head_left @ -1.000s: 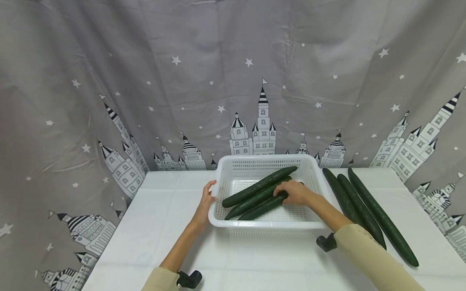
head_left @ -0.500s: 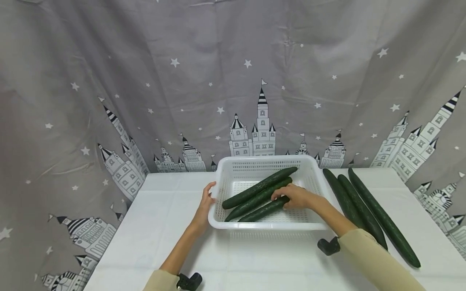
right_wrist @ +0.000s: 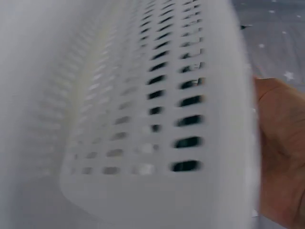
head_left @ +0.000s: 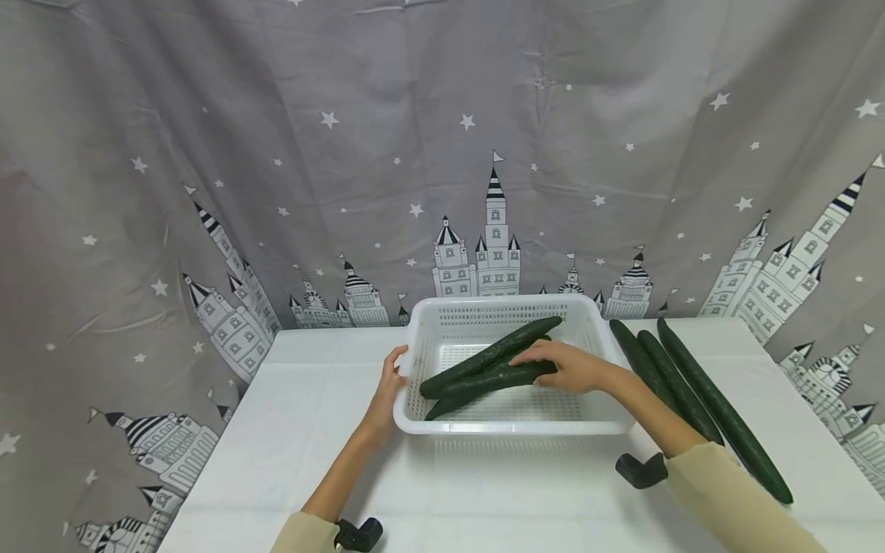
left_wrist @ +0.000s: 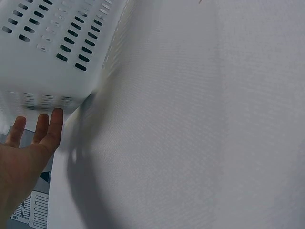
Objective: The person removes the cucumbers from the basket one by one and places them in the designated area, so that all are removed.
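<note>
A white perforated plastic basket (head_left: 512,428) sits on the white-covered table. In the head view my right hand (head_left: 575,369) pinches the right end of a long dark green cucumber (head_left: 494,379). This cucumber lies across a second cucumber (head_left: 449,405); a third cucumber (head_left: 487,359) rests behind them in the basket. My left hand (head_left: 386,395) is at the basket's left side; in the left wrist view its fingers (left_wrist: 56,129) stretch out straight against the outer wall. The basket wall (right_wrist: 186,200) hides most of the right hand's work in the right wrist view.
To the basket's right lie three more cucumbers, left (head_left: 643,361), middle (head_left: 681,384) and right (head_left: 726,415), partly behind the right sleeve (head_left: 740,503). A grey curtain (head_left: 387,84) printed with castles and stars hangs behind the table (head_left: 304,407).
My right hand has raised the front cucumber's near end and shifted it back over the middle cucumber. The left hand has stayed at the basket's side.
</note>
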Available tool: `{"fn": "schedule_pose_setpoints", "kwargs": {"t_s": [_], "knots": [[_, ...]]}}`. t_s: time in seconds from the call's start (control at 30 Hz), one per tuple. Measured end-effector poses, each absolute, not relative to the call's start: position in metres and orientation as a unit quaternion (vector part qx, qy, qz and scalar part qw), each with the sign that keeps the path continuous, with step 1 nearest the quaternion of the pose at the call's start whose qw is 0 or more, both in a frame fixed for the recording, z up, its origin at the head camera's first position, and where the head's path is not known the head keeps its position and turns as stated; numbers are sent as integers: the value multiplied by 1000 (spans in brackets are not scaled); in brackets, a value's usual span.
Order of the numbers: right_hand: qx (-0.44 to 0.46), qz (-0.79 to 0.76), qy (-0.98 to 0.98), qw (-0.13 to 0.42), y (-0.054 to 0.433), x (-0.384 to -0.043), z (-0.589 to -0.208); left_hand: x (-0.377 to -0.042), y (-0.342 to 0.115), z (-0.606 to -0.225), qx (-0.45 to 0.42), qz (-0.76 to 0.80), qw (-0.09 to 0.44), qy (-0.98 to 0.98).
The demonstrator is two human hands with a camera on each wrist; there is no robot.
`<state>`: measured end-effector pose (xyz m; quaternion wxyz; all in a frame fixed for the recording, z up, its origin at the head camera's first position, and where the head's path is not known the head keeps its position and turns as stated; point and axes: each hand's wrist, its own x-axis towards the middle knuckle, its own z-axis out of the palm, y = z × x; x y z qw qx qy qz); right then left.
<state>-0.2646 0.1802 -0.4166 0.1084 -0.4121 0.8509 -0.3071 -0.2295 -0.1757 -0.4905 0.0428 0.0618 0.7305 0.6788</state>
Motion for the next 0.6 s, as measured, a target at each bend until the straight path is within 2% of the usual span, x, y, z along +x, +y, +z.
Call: {"fn": "schedule_pose_setpoints", "kwargs": {"t_s": [0.23,0.6], "knots": [[-381,-375,841,78,191,-260,-394,-230,-176,-491,68,681,40,728],[-303,-395,867,-11,229,-238,-373,-231,-176,-493,66,680,39,730]]}}
